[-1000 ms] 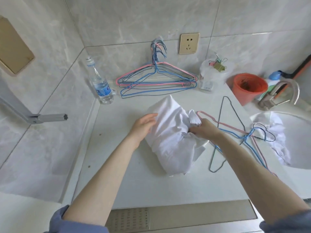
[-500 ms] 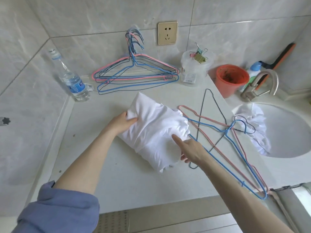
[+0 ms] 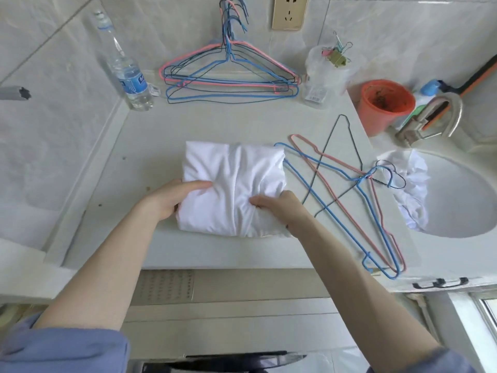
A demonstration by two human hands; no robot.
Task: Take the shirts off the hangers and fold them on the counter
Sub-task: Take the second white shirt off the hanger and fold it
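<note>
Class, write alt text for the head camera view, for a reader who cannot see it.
A person's left hand and right hand grip the near side of a folded white shirt on a pale counter. Three empty wire hangers lie to its right; a bundle of hangers rests against the wall behind.

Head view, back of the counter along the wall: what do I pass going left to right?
bottle → hangers → clip bag → orange bucket → tap
</note>
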